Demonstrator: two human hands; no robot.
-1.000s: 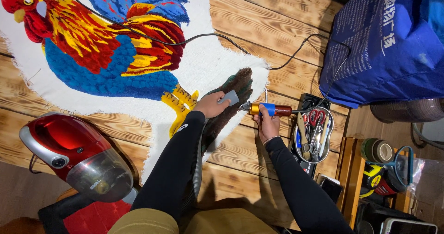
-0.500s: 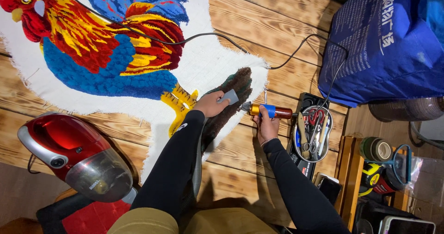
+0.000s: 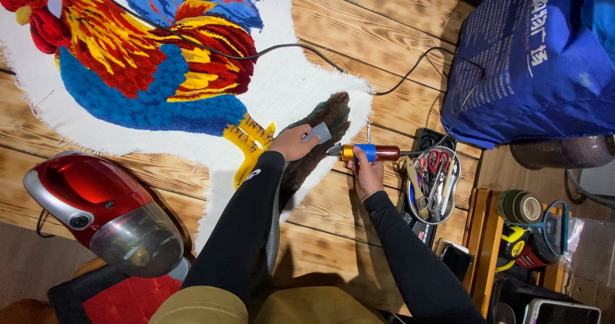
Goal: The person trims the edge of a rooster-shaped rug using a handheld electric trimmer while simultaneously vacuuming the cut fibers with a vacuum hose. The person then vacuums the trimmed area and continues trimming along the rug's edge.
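Observation:
A tufted rooster rug (image 3: pixel 160 74) with a white backing lies on the plank floor. My left hand (image 3: pixel 291 143) presses a grey vacuum nozzle (image 3: pixel 318 133) onto the rug's brown pile patch (image 3: pixel 327 116) by the yellow feet. The nozzle's grey hose (image 3: pixel 275 234) runs back under my left arm. My right hand (image 3: pixel 366 170) grips a copper-coloured corded tool (image 3: pixel 371 152) with a blue tape band. Its metal tip points left at the edge of the brown patch, next to the nozzle.
A red canister vacuum (image 3: pixel 96 212) sits at lower left. A black cord (image 3: pixel 397 80) crosses the rug. To the right are a wire tray of scissors and pliers (image 3: pixel 430 183), a large blue bag (image 3: pixel 532 61), tape rolls (image 3: pixel 520 205), a tape measure (image 3: pixel 522 247) and a phone (image 3: pixel 458 257).

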